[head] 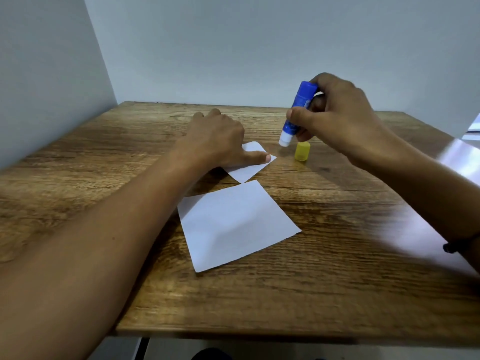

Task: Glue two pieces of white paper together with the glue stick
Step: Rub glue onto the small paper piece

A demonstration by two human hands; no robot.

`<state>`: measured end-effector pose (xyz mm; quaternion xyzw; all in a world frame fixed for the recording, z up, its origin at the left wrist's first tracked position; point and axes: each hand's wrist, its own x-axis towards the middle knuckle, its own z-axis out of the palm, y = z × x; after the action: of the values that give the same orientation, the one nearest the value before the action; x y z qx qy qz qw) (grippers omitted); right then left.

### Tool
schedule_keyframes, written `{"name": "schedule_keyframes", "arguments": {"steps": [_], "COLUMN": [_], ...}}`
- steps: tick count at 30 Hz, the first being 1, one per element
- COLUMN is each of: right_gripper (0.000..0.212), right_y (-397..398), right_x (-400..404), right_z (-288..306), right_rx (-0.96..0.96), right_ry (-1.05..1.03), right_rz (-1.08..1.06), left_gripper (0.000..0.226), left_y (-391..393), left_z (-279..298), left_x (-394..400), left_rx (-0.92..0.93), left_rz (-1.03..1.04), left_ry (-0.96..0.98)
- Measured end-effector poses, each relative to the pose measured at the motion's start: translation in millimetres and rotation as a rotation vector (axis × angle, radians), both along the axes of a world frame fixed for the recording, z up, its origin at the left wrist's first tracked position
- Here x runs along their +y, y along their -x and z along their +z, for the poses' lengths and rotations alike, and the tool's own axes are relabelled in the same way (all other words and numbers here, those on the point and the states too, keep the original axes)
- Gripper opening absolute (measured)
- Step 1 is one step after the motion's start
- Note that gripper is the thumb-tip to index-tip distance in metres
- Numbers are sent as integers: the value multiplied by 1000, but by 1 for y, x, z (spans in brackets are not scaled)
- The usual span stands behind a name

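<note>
The left hand (218,136) lies flat on the far paper (250,165), fingers straight and spread, thumb pressing near the paper's right corner. Most of that sheet is hidden under the hand — only its right part and a near corner stick out. That near corner comes very close to the far edge of the near paper (236,222); if they touch, it is too close to tell. The near paper lies flat, turned a bit, in the middle of the table (78,178), with bare wood all round it.

The right hand (335,113) grips the glue stick (298,110), fingers curled round the blue tube. The stick is tilted, white end down and to the left, up in the air above the wood just right of the far paper's corner. It touches no paper. The yellow cap (302,151) stands on the table just beside that end, below the right hand, apart from both sheets.

There is wide open wood to the left of the papers and in front of them, up to the table's near edge. At the back and left the table meets the walls (233,48). The right forearm is blurry, and a dark band (453,246) on it is partly cut off by the picture's edge. Something pale at the far right edge is too cut off to make out.
</note>
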<state>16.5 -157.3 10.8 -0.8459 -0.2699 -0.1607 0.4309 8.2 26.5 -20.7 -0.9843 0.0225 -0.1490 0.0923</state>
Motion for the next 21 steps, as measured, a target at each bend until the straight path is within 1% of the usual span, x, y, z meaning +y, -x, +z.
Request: {"name": "schedule_keyframes", "arguments": {"steps": [3,5,6,7,8,9,11,12,16,21], "right_gripper": [23,24,25,25,25,26,27,27,29,31], "right_y": [-1,-1,-1,-1,-2,-2,-1,0,-2,-8], "right_x": [-3,-4,-3,-3,-3,-2,-2,-1,1,7], "right_z": [2,1,1,0,-1,-2,-4,-5,-10,-14], "right_rx": [-23,-27,-32,-40,-50,-57,-61,-58,-72,-59], "right_ry": [-11,-5,1,13,28,42,59,66,120,123], "right_rz": [-20,-24,-22,-21,-23,-26,-23,-17,-21,-37], "left_gripper": [70,68,63,51,37,29,32,33,32,32], "left_y": [1,1,1,1,2,4,8,7,2,-2], "left_z": [1,5,7,10,12,14,14,13,5,-1], "left_x": [-3,-2,-1,1,4,5,6,7,0,-12], "left_rx": [-115,-157,-122,-51,39,133,270,282,187,159], "left_rz": [39,15,-31,-97,-162,-210,-248,-244,-223,-250], "left_ry": [27,85,129,184,231,258,287,293,269,257]}}
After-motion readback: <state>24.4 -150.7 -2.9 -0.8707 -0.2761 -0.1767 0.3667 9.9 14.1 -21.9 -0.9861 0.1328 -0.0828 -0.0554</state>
